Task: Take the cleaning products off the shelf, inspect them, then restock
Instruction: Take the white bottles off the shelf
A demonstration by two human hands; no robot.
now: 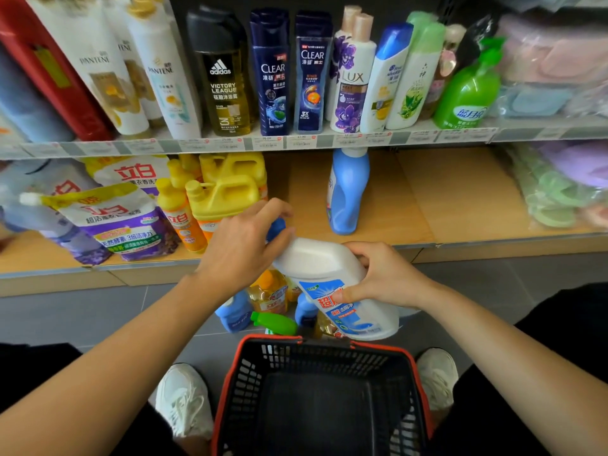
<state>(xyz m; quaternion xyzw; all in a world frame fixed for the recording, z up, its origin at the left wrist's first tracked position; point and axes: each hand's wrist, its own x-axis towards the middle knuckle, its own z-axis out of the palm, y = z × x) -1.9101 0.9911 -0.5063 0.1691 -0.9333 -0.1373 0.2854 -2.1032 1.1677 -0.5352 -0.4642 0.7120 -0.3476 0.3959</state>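
A white cleaner bottle (pixel 329 268) with a blue cap (pixel 275 227) and a blue label is held tilted in front of the lower shelf (pixel 460 192). My left hand (pixel 243 238) grips the cap end. My right hand (pixel 385 274) grips the bottle's body, thumb on the label. One blue bottle (pixel 348 192) stands upright on the lower shelf. Several bottles stand on the floor below my hands: a blue one (pixel 235 312), an orange one (pixel 268 292) and a green-capped one (pixel 274 322).
A black basket with a red rim (pixel 263 339) sits on the floor between my white shoes. Yellow jugs (pixel 223 195) and detergent bags (pixel 115 222) fill the lower shelf's left. Shampoo bottles (pixel 273 74) line the upper shelf. Bagged sponges (pixel 559 192) lie at right.
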